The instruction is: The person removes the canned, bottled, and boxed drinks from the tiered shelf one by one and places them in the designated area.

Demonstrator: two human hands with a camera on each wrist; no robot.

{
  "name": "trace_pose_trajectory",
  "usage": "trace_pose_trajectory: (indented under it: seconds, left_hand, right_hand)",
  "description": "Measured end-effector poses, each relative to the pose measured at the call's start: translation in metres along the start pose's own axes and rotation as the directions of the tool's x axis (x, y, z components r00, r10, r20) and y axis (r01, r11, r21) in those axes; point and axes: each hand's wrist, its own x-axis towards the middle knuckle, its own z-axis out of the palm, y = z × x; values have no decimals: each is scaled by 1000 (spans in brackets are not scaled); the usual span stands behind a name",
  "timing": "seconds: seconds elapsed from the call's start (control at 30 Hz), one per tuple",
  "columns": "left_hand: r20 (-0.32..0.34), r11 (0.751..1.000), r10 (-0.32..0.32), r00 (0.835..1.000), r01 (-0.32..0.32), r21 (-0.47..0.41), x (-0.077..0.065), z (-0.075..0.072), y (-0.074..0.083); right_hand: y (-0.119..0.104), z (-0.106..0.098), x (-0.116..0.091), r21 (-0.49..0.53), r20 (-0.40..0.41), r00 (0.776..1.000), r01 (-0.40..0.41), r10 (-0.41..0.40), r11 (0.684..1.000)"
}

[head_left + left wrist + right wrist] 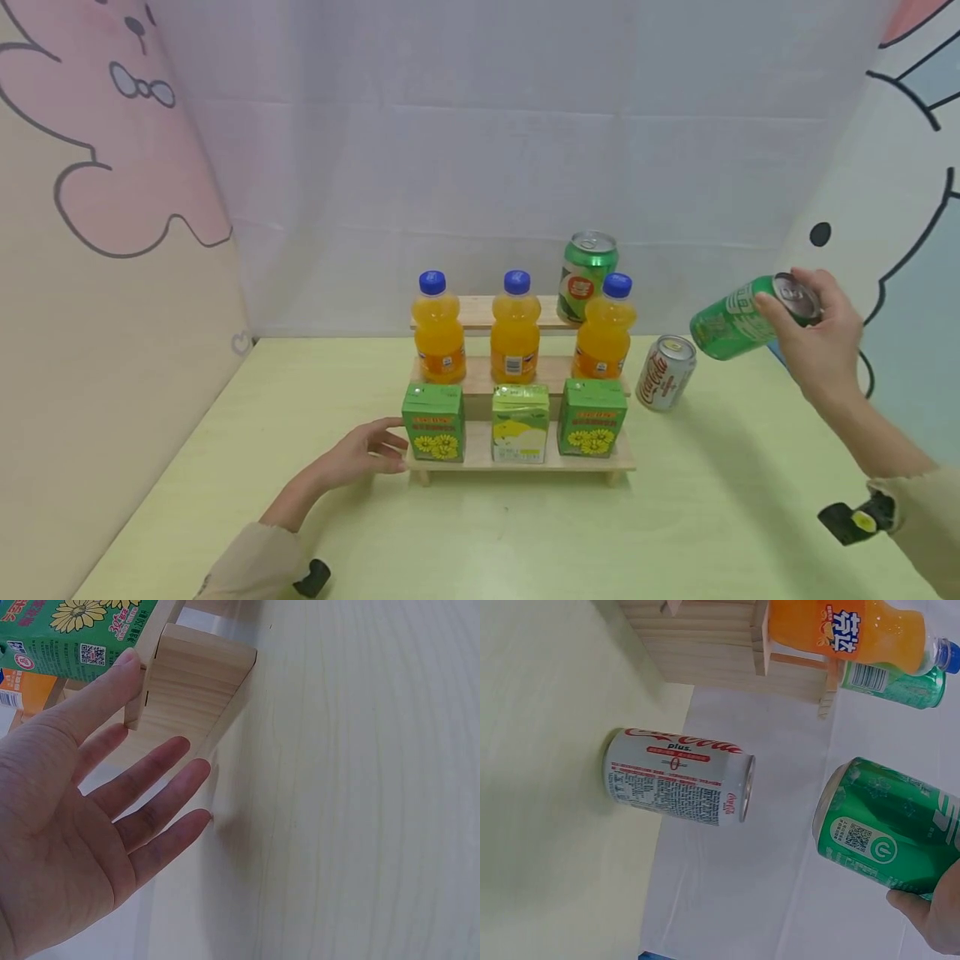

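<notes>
My right hand (828, 333) grips a green drink can (731, 325) round its top end. The can is tilted in the air, its base pointing left. Below and left of it a white Coca-Cola can (666, 373) stands upright on the table. My left hand (367, 454) is at the left end of a three-step wooden shelf (480, 385), thumb and forefinger at the board's edge, the other fingers extended. Beside that thumb, a green juice box (433, 422) sits on the lowest step.
Two more boxes, a yellow-green carton (520, 423) and a green carton (592, 418), share the bottom step. Orange drink bottles (515, 329) line the middle step. A green can (587, 275) stands on the top step's right end. Behind the table (300, 400) hangs a white cloth (480, 167).
</notes>
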Motion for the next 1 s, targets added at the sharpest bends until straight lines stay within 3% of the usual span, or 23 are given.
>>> trace_pose_trajectory:
  seconds: [0.3,0.53,1.0]
  left_hand:
    - [1,1000,-2,1000,2,-8,0,0,0]
    - [-1,1000,-3,1000,3,-23,0,1,0]
    - [-4,1000,-11,1000,11,-14,0,1,-2]
  right_hand:
    - [27,2,-13,-100,-21,993,-115,114,988]
    - [48,10,-23,-118,-51,993,-110,104,987]
    - [68,14,-34,-163,3,989,-147,149,976]
